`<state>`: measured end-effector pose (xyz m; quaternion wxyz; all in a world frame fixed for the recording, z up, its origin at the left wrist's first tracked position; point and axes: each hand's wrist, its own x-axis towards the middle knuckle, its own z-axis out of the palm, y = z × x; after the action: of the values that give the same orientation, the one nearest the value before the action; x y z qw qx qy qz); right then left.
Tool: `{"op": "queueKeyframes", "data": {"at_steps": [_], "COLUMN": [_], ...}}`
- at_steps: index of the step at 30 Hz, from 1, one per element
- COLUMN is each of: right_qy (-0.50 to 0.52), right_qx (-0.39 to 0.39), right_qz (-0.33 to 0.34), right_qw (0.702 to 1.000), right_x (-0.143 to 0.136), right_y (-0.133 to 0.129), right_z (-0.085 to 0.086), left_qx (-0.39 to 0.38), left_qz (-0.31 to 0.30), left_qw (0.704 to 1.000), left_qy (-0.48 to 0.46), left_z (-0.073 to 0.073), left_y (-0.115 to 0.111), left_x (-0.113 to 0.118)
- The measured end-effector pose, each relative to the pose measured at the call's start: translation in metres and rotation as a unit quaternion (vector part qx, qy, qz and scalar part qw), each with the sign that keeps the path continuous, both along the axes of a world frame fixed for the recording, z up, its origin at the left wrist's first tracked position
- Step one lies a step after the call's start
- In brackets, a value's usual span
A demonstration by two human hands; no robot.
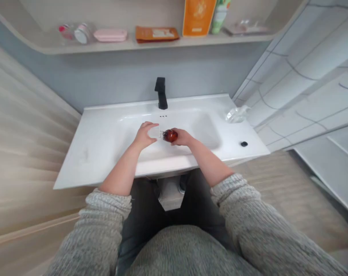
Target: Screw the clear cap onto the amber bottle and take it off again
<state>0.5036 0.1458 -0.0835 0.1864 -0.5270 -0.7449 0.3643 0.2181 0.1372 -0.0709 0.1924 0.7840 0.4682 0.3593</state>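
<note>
My left hand is closed around a small clear, square-sided container, held over the sink. An amber-brown bottle is gripped in my right hand. The bottle lies tilted on its side, its neck pointing left at the clear container's opening. Neck and opening are very close together; whether they touch, or whether liquid passes between them, I cannot tell. Both hands are above the white basin, in front of the black faucet.
A small round black cap lies on the counter's right side. Behind it is a clear plastic bottle. The shelf above holds a pink case, orange pouches and a green-white tube. A curtain hangs at left.
</note>
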Motion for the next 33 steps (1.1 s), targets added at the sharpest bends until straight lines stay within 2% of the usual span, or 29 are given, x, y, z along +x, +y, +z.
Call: {"op": "queueKeyframes", "data": {"at_steps": [10, 33], "right_qy": [0.0, 0.044], "right_qx": [-0.017, -0.011], "right_qz": [-0.008, -0.016], "right_qw": [1.0, 0.999], "right_x": [-0.001, 0.0], "right_y": [-0.004, -0.004], "right_z": [0.006, 0.006], "left_qx": [0.016, 0.018], "left_qz": [0.001, -0.008], "left_qw": [1.0, 0.999], "left_qy": [0.014, 0.036], "left_z": [0.0, 0.019], "left_y": [0.0, -0.002], "left_x": [0.001, 0.003]}}
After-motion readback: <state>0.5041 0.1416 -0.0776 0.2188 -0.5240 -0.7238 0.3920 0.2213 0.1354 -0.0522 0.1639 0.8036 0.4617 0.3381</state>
